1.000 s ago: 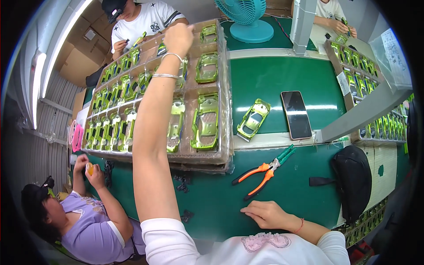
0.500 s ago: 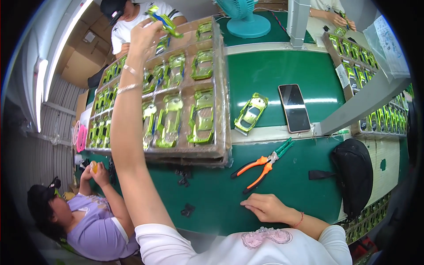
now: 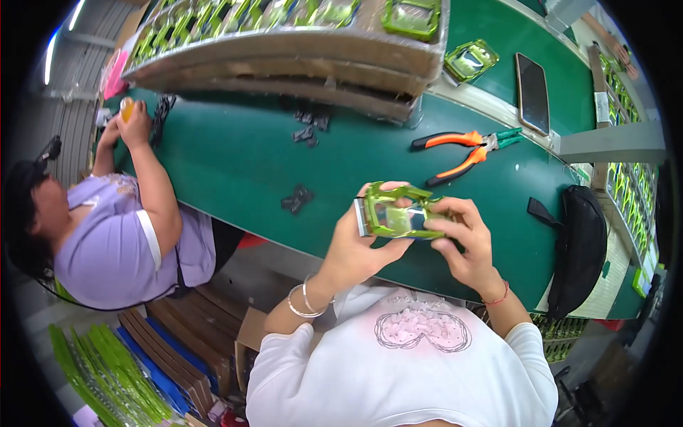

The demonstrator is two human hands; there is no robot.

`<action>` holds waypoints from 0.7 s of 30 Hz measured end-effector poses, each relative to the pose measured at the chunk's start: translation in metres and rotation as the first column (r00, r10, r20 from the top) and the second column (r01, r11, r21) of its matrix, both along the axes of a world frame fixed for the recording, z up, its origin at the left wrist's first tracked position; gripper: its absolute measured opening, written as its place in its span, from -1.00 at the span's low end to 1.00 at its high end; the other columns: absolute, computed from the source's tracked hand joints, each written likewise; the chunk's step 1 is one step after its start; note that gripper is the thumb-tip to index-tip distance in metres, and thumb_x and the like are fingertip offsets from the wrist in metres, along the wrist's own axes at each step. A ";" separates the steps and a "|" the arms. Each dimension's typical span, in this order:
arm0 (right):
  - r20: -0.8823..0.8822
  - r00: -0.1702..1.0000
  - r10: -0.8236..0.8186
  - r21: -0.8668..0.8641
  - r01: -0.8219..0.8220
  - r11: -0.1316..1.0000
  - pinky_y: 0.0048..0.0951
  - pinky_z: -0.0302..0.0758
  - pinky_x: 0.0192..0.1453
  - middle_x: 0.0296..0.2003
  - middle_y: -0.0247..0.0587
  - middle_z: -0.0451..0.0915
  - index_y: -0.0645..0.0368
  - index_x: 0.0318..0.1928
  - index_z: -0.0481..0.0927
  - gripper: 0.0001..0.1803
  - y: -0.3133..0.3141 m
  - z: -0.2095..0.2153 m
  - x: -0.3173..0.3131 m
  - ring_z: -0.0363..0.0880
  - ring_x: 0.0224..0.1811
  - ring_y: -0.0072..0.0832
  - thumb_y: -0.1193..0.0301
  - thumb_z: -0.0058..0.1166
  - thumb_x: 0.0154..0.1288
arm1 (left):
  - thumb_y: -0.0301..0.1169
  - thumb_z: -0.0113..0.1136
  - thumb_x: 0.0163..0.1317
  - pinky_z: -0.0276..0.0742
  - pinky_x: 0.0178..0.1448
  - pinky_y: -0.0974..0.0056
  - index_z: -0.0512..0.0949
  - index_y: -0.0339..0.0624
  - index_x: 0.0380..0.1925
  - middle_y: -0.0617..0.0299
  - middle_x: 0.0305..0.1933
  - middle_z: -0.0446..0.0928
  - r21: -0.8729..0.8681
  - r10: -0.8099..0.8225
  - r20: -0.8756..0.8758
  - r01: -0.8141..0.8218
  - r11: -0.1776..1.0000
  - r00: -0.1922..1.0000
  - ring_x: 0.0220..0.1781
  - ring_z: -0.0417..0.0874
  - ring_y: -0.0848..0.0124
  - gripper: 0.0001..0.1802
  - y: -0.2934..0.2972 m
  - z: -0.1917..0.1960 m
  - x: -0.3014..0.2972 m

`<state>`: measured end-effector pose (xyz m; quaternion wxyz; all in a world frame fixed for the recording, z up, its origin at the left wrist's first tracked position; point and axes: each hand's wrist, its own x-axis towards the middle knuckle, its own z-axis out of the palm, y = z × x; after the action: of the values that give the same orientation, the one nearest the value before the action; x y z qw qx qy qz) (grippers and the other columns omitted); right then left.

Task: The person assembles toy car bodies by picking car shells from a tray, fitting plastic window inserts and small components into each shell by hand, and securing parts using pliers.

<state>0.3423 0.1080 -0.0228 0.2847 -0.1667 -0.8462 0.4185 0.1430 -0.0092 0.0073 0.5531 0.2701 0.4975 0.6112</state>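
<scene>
Above the near edge of the green table, I hold a lime-green toy car body (image 3: 391,217) in front of my chest. My left hand (image 3: 359,249) wraps round its left end, with the thumb beneath. At the other end, the fingers of my right hand (image 3: 466,245) are closed on it and cover part of it. Beyond my hands lie pliers (image 3: 466,153) with orange and black handles and green jaws. Small black parts (image 3: 297,199) sit in a cluster to the left, with more black pieces (image 3: 311,127) farther back.
A stacked cardboard tray (image 3: 284,71) of green car bodies stands at the back left. Another car body (image 3: 472,60) and a phone (image 3: 532,92) lie at the back right. A black pouch (image 3: 580,249) and grey post (image 3: 612,146) are right. A co-worker (image 3: 121,242) sits left.
My left hand has come down from the far tray with the car body. My right hand has risen from the table and taken hold of it too. The view has tilted downward.
</scene>
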 end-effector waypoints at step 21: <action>0.058 0.998 -0.023 0.379 -0.001 0.926 -0.16 0.46 0.11 -0.18 -0.36 0.56 0.04 -0.18 0.70 -0.72 -0.015 -0.007 0.012 0.49 0.00 -0.24 0.37 0.45 0.05 | -0.50 0.43 0.28 0.49 -0.12 0.29 0.66 -0.27 -0.11 0.13 -0.02 0.59 0.075 0.116 -0.992 -0.488 0.869 0.053 -0.04 0.58 0.29 -0.79 -0.087 -0.052 -0.082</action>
<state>0.3538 0.0932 -0.0298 0.2877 -0.1261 -0.9184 0.2405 0.0609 -0.0966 -0.0448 -0.0234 0.4079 0.8603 0.3048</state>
